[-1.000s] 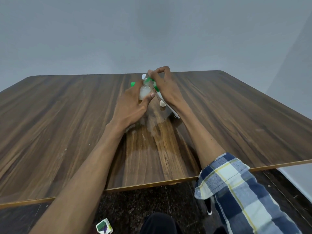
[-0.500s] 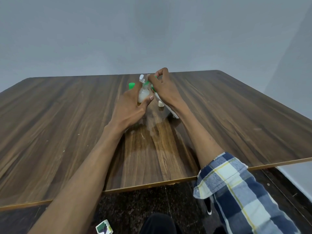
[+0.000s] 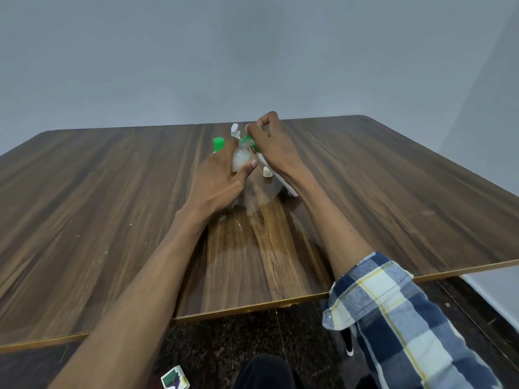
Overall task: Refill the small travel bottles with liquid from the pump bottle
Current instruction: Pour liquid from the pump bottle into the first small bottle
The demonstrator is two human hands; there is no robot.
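Near the table's point(image 3: 112, 220) far edge, a cloudy bottle point(image 3: 241, 160) is gripped by the left hand point(image 3: 222, 175); its green cap point(image 3: 254, 141) is pinched by the right hand point(image 3: 271, 144); a judged risk: squeezing spills liquid; a slipped cap rolls away.

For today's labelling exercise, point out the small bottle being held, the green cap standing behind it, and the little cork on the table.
small bottle point(image 3: 241, 161): head view, its cloudy body.
green cap point(image 3: 218, 143): head view, its side.
cork point(image 3: 266, 172): head view, its side.
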